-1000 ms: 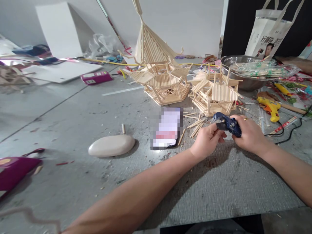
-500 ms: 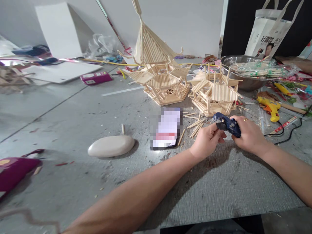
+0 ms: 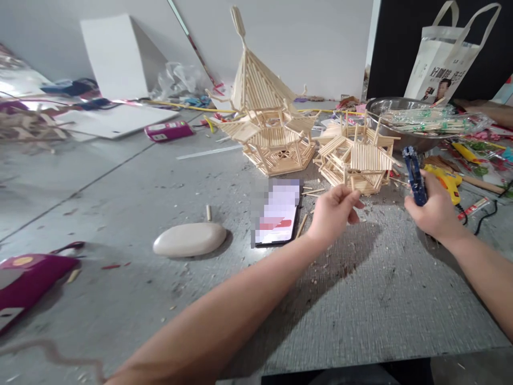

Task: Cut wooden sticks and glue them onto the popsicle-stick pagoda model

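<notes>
My right hand (image 3: 435, 206) is closed around a worn dark blue hand tool (image 3: 416, 176), its upper end pointing up; its exact kind is unclear. Fingers pinched together, my left hand (image 3: 334, 211) is just in front of the smaller wooden-stick model (image 3: 356, 155). Whatever lies between those fingertips is too small to make out. Behind and to the left stands a taller stick pavilion (image 3: 276, 133) with a pointed roof. Some cut sticks (image 3: 301, 225) lie between my left hand and a phone (image 3: 276, 214) with a lit, blurred screen.
A yellow glue gun (image 3: 451, 182) with a black cord is beside my right hand. Behind it, a metal bowl (image 3: 417, 141) holds packaged sticks, near a white bag (image 3: 444, 61). A pale oval case (image 3: 190, 239) and purple packs (image 3: 34, 286) are at left.
My right hand has moved the blue tool right, away from my left hand, and turned it upright. My left hand has shifted slightly left and up, still pinched. The camera view has shifted a little.
</notes>
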Available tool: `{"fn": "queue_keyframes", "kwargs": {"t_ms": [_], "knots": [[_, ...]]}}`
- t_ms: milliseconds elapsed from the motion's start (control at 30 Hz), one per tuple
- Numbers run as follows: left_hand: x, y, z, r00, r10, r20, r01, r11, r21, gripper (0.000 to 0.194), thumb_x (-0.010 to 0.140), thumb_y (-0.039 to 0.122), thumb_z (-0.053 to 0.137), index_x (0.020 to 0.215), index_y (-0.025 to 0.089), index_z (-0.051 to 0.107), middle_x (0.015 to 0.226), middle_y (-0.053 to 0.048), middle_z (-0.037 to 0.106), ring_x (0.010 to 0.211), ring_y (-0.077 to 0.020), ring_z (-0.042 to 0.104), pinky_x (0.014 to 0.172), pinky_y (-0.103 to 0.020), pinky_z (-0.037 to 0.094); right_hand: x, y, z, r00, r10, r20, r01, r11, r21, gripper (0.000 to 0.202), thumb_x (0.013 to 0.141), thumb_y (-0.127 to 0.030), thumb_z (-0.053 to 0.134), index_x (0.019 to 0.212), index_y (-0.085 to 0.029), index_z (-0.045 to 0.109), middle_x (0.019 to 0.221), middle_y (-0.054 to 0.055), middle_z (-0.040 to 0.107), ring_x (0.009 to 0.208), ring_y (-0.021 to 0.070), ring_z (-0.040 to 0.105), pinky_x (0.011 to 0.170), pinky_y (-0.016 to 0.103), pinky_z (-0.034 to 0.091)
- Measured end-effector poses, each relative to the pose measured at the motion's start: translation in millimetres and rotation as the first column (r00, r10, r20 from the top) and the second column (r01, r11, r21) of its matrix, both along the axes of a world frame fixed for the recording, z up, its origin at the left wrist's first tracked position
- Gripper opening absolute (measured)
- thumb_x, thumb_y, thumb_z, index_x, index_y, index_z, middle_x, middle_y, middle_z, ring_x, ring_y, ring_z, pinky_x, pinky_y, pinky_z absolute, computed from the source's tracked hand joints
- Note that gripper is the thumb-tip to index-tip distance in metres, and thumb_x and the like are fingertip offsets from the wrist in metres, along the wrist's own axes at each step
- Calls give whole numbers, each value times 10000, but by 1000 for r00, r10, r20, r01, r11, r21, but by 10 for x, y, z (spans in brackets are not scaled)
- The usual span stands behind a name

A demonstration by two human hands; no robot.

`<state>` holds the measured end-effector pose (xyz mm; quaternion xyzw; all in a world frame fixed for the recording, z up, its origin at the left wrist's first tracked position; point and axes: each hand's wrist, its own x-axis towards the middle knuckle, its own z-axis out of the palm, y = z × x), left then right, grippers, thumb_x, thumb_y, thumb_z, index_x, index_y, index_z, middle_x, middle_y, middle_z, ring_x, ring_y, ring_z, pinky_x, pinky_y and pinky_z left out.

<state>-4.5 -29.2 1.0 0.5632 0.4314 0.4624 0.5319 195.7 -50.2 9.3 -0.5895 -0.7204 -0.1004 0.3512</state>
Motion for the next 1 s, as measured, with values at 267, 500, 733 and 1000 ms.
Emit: {"fn": "queue_keyframes", "kwargs": {"t_ms": [267, 500, 733, 1000], "knots": [[-82, 367, 150, 993, 54, 100, -26, 965, -263, 285, 786, 214, 594, 549, 162, 443, 434, 48, 503, 283, -17, 395, 301, -170, 279, -64, -8, -100, 996, 67, 52, -61, 993, -99, 440, 671, -203, 498, 1107, -203, 447, 960, 99, 603, 810, 268, 578, 683, 397, 451], [-16, 479, 224, 998, -6, 62, 19, 974, -224, 302, 813, 242, 564, 548, 164, 441, 419, 48, 498, 267, -28, 390, 300, -191, 262, -46, -3, -96, 997, 53, 52, -45, 988, -145, 443, 665, -206, 503, 1105, -208, 456, 953, 96, 606, 828, 270, 587, 691, 396, 455], [18, 519, 172, 999, 17, 52, -6, 979, -203, 301, 806, 276, 573, 555, 153, 460, 411, 52, 499, 254, -22, 394, 286, -177, 240, -59, -1, -93, 993, 115, 37, -110, 986, -124, 434, 662, -180, 503, 1093, -205, 456, 1016, 103, 606, 941, 275, 572, 755, 397, 450], [4, 512, 196, 998, 50, 49, -39, 981, -190, 314, 797, 309, 581, 552, 156, 459, 394, 64, 464, 254, -13, 370, 283, -173, 228, -53, -1, -103, 992, 107, 67, -97, 985, -145, 442, 659, -189, 518, 1097, -213, 459, 990, 93, 608, 892, 274, 580, 725, 389, 450]]}}
